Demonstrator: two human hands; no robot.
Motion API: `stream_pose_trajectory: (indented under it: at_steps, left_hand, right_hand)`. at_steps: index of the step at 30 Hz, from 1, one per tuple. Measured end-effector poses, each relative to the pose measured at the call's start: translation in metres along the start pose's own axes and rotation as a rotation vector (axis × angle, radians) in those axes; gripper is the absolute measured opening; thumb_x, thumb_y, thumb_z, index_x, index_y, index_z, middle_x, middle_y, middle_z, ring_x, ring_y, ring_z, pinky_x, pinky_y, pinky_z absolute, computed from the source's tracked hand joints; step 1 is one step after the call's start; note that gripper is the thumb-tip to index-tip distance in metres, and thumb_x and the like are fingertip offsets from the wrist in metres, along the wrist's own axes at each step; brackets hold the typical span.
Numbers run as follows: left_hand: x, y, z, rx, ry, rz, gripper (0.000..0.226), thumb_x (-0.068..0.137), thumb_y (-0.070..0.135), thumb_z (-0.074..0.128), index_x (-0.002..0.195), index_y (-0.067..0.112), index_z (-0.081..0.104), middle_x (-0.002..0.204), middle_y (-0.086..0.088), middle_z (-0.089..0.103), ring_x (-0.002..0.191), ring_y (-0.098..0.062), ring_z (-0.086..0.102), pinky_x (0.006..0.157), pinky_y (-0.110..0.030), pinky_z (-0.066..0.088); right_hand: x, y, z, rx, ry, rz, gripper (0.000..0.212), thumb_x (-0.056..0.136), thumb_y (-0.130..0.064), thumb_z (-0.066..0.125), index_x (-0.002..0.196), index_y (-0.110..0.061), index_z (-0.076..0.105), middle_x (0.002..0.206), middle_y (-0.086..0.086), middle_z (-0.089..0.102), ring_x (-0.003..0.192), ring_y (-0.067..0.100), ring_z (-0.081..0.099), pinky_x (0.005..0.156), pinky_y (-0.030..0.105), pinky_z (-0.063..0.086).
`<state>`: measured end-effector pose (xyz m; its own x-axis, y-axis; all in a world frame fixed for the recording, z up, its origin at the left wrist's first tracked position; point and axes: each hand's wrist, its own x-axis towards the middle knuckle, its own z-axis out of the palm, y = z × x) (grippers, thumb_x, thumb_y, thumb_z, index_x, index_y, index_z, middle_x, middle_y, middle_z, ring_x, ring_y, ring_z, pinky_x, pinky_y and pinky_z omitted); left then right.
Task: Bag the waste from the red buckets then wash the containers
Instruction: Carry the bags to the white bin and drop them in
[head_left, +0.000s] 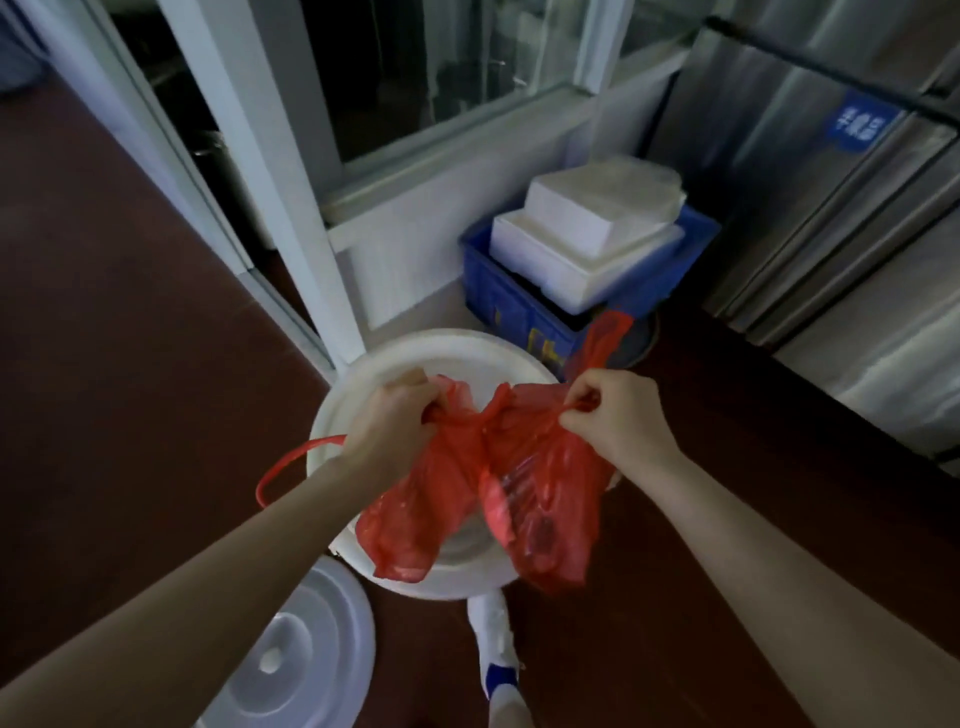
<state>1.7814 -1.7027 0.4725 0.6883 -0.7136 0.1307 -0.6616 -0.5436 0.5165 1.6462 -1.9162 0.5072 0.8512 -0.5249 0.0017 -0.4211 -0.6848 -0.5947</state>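
A thin red plastic bag (519, 499) hangs between my hands above a large white round container (415, 364). My left hand (395, 421) grips the bag's left top corner. My right hand (618, 415) pinches the bag's right top corner, and a red strip of the bag rises past it. A knot-like bunch sits between the two hands. A loose red handle loop (291, 462) trails under my left wrist. Something pale shows faintly through the bag's right lobe.
A white round lid (306, 649) lies on the dark red floor at the bottom left. A blue crate (519, 291) with stacked white foam boxes (582, 234) stands behind. Steel cabinets (831, 208) are at the right, a glass partition at the back. My white shoe (498, 660) is below.
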Motion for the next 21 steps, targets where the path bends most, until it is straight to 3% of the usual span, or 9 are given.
stream_pose_trajectory:
  at_steps: [5,7,9,12,18,21]
  left_hand:
    - [0.036,-0.077,0.055,-0.05,-0.04,-0.125,0.023,0.054,0.0,0.061,0.071,0.014,0.068,0.08,0.015,0.047,0.075,-0.007,0.045,0.07,-0.009,0.026]
    - [0.045,-0.115,0.09,-0.057,-0.079,-0.202,0.023,0.056,0.003,0.058,0.072,0.014,0.068,0.083,0.008,0.057,0.08,-0.018,0.056,0.074,-0.015,0.033]
    - [0.049,-0.153,0.127,-0.034,-0.15,-0.318,0.025,0.062,0.002,0.058,0.079,0.014,0.071,0.093,0.0,0.064,0.089,-0.026,0.06,0.078,-0.03,0.046]
    - [0.046,-0.201,0.179,-0.023,-0.225,-0.435,0.022,0.066,-0.002,0.061,0.08,0.01,0.072,0.094,-0.007,0.064,0.089,-0.032,0.06,0.072,-0.044,0.05]
    - [0.03,-0.26,0.282,0.054,-0.288,-0.507,0.021,0.08,0.004,0.06,0.094,0.015,0.072,0.105,-0.005,0.064,0.095,-0.028,0.061,0.077,-0.034,0.046]
    - [0.028,-0.282,0.33,0.055,-0.307,-0.505,0.022,0.085,0.007,0.056,0.098,0.017,0.071,0.109,-0.001,0.063,0.096,-0.026,0.061,0.078,-0.029,0.041]
  right_hand:
    - [0.07,0.031,0.104,0.011,-0.214,0.056,0.017,0.065,-0.019,0.083,0.073,-0.017,0.068,0.071,-0.005,0.063,0.072,0.014,0.062,0.071,0.026,0.047]
    - [0.09,0.048,0.148,0.03,-0.311,0.079,0.02,0.066,-0.021,0.084,0.074,-0.015,0.067,0.072,-0.004,0.065,0.071,0.014,0.062,0.069,0.027,0.048]
    - [0.109,0.067,0.193,0.033,-0.39,0.099,0.021,0.068,-0.021,0.084,0.074,-0.015,0.065,0.073,-0.002,0.066,0.071,0.015,0.062,0.069,0.028,0.05]
    - [0.132,0.098,0.261,0.0,-0.442,0.137,0.021,0.068,-0.019,0.083,0.071,-0.019,0.062,0.071,-0.002,0.066,0.068,0.015,0.062,0.066,0.027,0.049]
    - [0.16,0.17,0.379,-0.027,-0.491,0.264,0.024,0.07,0.0,0.074,0.07,-0.018,0.058,0.072,0.006,0.064,0.072,0.024,0.06,0.068,0.029,0.045]
    - [0.163,0.211,0.418,-0.078,-0.526,0.32,0.024,0.073,-0.001,0.073,0.07,-0.019,0.057,0.069,0.001,0.06,0.072,0.023,0.061,0.065,0.024,0.038]
